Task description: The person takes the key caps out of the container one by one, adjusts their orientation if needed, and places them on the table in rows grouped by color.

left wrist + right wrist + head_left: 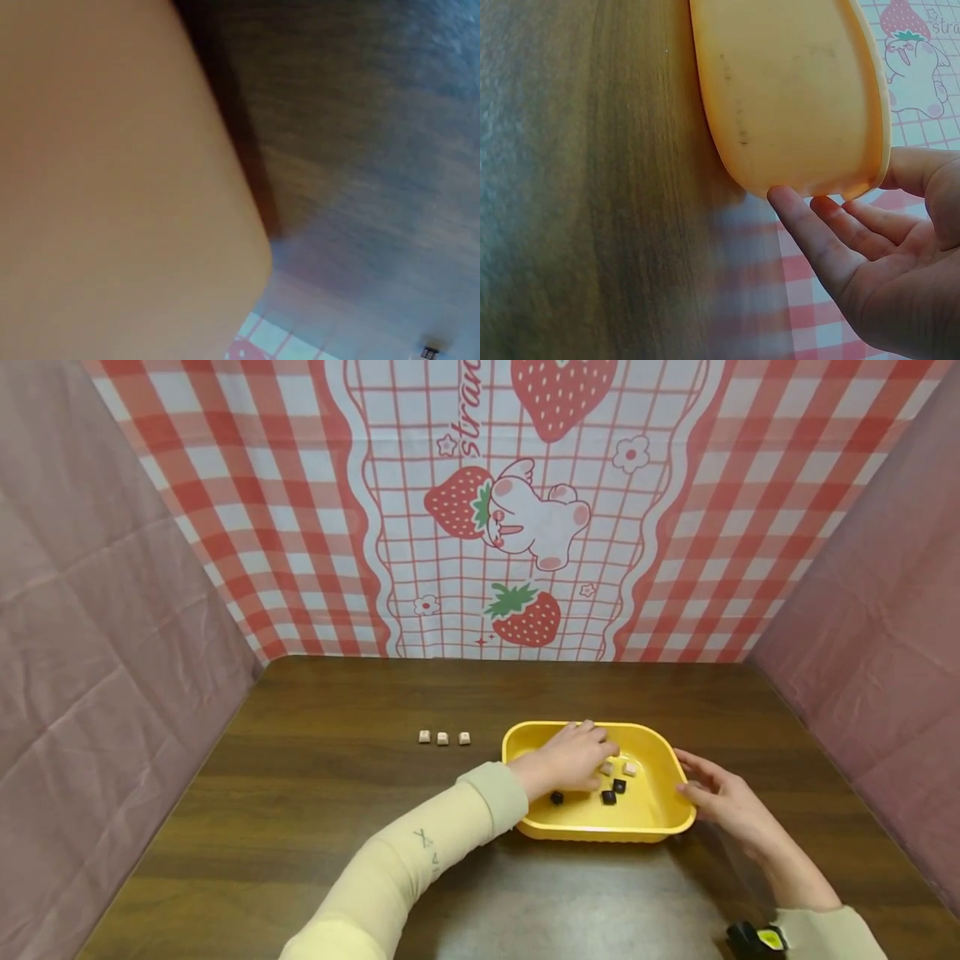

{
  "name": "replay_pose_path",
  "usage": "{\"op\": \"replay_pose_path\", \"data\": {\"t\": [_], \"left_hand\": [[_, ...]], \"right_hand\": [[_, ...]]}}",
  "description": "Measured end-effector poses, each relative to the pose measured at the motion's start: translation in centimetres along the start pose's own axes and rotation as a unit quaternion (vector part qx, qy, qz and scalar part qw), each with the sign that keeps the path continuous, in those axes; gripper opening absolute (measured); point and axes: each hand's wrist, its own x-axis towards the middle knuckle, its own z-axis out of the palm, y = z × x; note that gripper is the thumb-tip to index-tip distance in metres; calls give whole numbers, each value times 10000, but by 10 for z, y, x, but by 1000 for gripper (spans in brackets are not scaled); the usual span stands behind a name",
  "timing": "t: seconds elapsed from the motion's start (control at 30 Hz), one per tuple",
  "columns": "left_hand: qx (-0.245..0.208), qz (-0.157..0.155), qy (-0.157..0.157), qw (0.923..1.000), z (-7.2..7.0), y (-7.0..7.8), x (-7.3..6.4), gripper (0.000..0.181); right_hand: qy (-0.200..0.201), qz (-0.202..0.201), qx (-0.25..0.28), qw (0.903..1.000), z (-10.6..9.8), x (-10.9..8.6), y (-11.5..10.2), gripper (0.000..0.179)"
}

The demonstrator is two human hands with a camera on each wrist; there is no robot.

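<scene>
A yellow plastic basin holds black keycaps and pale keycaps. My left hand reaches down into it from the left, and its fingertips are hidden, so whether a keycap is between them does not show. With the thumb at the rim and the fingers along the outside wall, my right hand holds the basin's right end. The right wrist view shows those fingertips against the basin's outer surface. Left of the basin, three pale keycaps lie in a row.
The brown wood-grain table extends around the basin. A black object with a yellow-green patch is beside the right sleeve. Behind the table hangs a red-checked strawberry cloth, with pinkish cloths at both sides.
</scene>
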Motion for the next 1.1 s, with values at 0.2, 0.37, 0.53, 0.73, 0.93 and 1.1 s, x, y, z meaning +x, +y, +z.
{"op": "replay_pose_path", "data": {"t": [0.2,0.37,0.53,0.73,0.93,1.1], "left_hand": [[101,-14,-141,9998,9,2,2,52],[81,-13,-67,9999,11,1,2,38],[14,70,88,9999,14,-1,1,16],[7,112,199,9997,15,-2,0,14],[-67,107,223,9997,15,-2,0,16],[-127,142,350,9992,9,-3,-5,17]], "right_hand": [[31,5,-30,10000,0,0,0,65],[25,-15,-11,10000,0,0,0,65],[11,6,-39,10000,0,-1,-1,65],[12,6,-72,10000,0,0,-1,65],[23,92,-148,9998,0,1,-2,65],[26,110,-56,9999,0,0,-3,65]]}}
